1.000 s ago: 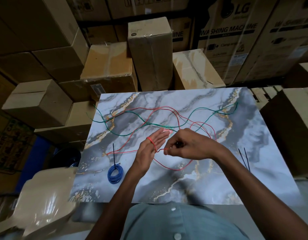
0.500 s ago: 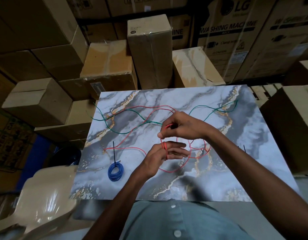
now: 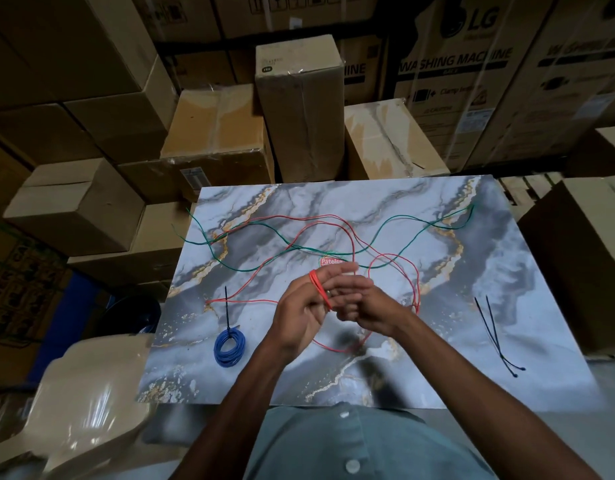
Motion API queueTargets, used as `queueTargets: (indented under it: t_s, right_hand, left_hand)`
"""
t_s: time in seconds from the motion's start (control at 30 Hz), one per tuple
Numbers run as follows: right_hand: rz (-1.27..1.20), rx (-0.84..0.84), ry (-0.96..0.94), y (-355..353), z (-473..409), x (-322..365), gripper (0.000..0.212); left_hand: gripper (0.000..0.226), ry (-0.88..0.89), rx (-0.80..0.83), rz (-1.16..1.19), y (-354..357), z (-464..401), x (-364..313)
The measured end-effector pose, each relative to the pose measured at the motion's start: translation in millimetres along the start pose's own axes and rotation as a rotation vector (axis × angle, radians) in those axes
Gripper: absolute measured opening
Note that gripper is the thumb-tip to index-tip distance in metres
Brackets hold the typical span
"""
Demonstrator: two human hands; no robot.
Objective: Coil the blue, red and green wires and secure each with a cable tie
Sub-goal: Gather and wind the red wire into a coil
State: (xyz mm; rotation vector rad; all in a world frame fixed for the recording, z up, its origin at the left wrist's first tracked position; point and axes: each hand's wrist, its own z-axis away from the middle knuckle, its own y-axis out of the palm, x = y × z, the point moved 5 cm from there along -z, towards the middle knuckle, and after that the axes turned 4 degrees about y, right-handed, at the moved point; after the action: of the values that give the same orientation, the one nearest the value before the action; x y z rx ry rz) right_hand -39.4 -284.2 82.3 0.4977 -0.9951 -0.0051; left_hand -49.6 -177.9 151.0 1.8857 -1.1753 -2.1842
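Note:
The red wire [image 3: 385, 258] lies in loose loops across the middle of the marble table [image 3: 506, 271]. Several turns of it are wound round the straight fingers of my left hand [image 3: 309, 306]. My right hand [image 3: 368, 306] is just to the right, its fingers curled and pinching the red wire beside those turns. The green wire [image 3: 396, 223] snakes loose across the far half of the table. The blue wire [image 3: 229, 346] is a coil at the near left, with a black cable tie [image 3: 226, 306] round it, tail pointing away.
Two loose black cable ties [image 3: 493, 330] lie at the right of the table. A small red label [image 3: 332, 261] sits just beyond my fingers. Cardboard boxes [image 3: 299, 109] crowd the far and side edges. A beige plastic chair [image 3: 84, 403] stands at the near left.
My right hand has come back from beyond my left fingers to just beside them, carrying the red wire round. My left hand rose slightly, fingers now pointing up and right.

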Motion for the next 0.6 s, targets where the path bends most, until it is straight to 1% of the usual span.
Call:
queueTargets:
  t_s: [0.03,0.1,0.17,0.23,0.3,0.37,0.47,0.6]
  right_hand:
    - [0.029,0.000,0.013,1.4,1.0,-5.1,0.027]
    - [0.058,0.004,0.009,1.2,5.8,-10.3,0.021]
    - [0.089,-0.002,-0.007,1.9,10.5,-11.2,0.023]
    - [0.175,0.000,-0.018,6.6,16.7,-6.2,0.024]
    - [0.262,-0.001,-0.021,8.2,22.1,2.2,0.022]
    - [0.344,-0.004,-0.034,7.3,27.2,14.6,0.022]
    - [0.444,0.002,-0.066,7.4,38.6,32.5,0.020]
    - [0.571,0.005,-0.103,9.6,49.6,53.6,0.016]
  left_hand:
    - [0.055,0.037,-0.023,0.009,-4.7,-3.1,-4.7]
    - [0.055,0.098,-0.069,0.003,-15.9,-8.9,-11.6]
    - [0.057,0.134,-0.114,0.019,-26.4,-11.7,-15.6]
    - [0.057,0.165,-0.163,0.023,-35.5,-14.8,-14.8]
    - [0.057,0.196,-0.205,-0.024,-42.9,-18.7,-12.8]
    - [0.061,0.214,-0.238,-0.053,-50.6,-21.7,-14.1]
    - [0.070,0.208,-0.240,-0.122,-61.6,-23.4,-12.3]
    - [0.076,0.168,-0.155,-0.218,-66.0,-21.4,-1.3]
